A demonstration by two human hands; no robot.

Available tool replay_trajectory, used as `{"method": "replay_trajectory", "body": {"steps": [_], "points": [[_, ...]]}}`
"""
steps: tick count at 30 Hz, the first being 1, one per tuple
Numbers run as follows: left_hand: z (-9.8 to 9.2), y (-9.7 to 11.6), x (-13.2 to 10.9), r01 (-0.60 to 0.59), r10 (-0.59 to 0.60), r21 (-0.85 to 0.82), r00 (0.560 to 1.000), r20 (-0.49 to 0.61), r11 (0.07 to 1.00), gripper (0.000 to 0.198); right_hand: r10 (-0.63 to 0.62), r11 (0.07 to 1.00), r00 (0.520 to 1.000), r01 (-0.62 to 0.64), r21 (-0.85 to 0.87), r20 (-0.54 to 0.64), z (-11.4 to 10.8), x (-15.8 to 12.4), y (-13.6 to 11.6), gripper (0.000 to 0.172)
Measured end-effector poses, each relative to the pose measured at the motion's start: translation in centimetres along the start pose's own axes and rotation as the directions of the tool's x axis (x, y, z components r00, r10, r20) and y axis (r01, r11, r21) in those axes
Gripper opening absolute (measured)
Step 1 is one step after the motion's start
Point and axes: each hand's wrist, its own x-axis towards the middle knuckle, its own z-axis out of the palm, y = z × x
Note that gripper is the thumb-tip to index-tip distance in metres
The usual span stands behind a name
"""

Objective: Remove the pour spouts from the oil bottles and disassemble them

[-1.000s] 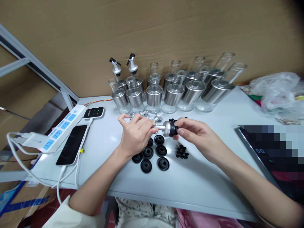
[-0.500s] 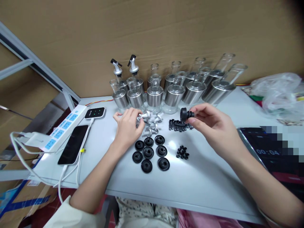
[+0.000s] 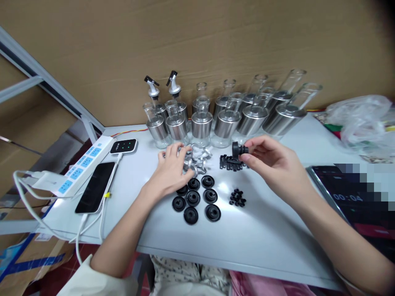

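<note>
My right hand (image 3: 271, 160) pinches a black ribbed bottle stopper (image 3: 236, 150) between thumb and fingers, held above a row of small black levers (image 3: 230, 163). With fingers spread, my left hand (image 3: 173, 166) rests over the left part of a pile of silver pourer spouts (image 3: 200, 153); whatever lies under its palm is hidden. On the table in front of it are several more black stoppers (image 3: 193, 198), wide side down, one partly covered by my left hand. To their right sits a cluster of tiny black caps (image 3: 237, 198).
Glass bottles with steel sleeves (image 3: 201, 125) stand in rows at the back; two carry silver pourers (image 3: 175, 87) with black levers. A power strip (image 3: 83, 164), a phone (image 3: 95, 188) and cables lie left. A tablet-like timer (image 3: 345, 197) and plastic bags (image 3: 361, 119) are right.
My left hand has lowered and spread its fingers over the spout pile, no longer pinching the spout at its fingertips. My right hand has turned the black stopper slightly.
</note>
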Motion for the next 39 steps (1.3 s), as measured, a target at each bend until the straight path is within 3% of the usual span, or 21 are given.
{"method": "replay_trajectory", "body": {"steps": [6, 10, 17, 25, 32, 39], "points": [[0.3, -0.2, 0.0, 0.004, -0.005, 0.02, 0.998, 0.056, 1.0, 0.042, -0.062, 0.991, 0.997, 0.067, -0.113, 0.048, 0.3, -0.2, 0.2, 0.018], [0.4, -0.3, 0.2, -0.041, 0.041, -0.023, 0.999, 0.026, 0.999, 0.038, -0.104, 0.972, 0.977, 0.139, -0.188, 0.184, 0.4, -0.3, 0.0, 0.015], [0.1, 0.1, 0.1, -0.143, 0.152, -0.156, 0.987, 0.046, 0.977, 0.043, -0.134, 0.929, 0.841, 0.29, -0.229, 0.523, 0.8, -0.9, -0.7, 0.008], [-0.4, -0.8, -0.2, -0.031, 0.039, -0.097, 0.995, 0.088, 0.995, 0.054, -0.089, 0.927, 0.763, 0.298, -0.226, 0.641, 1.5, -1.2, -0.1, 0.013], [0.5, -0.7, -0.3, -0.004, 0.016, -0.163, 0.997, 0.074, 0.987, 0.065, -0.055, 0.934, 0.77, 0.265, -0.241, 0.636, 1.3, -1.3, -0.4, 0.02], [1.5, -1.4, 0.4, -0.081, 0.074, -0.22, 0.996, -0.041, 0.972, 0.059, 0.118, 0.977, 0.873, -0.017, -0.214, 0.472, 1.6, -0.9, 0.1, 0.046]]}}
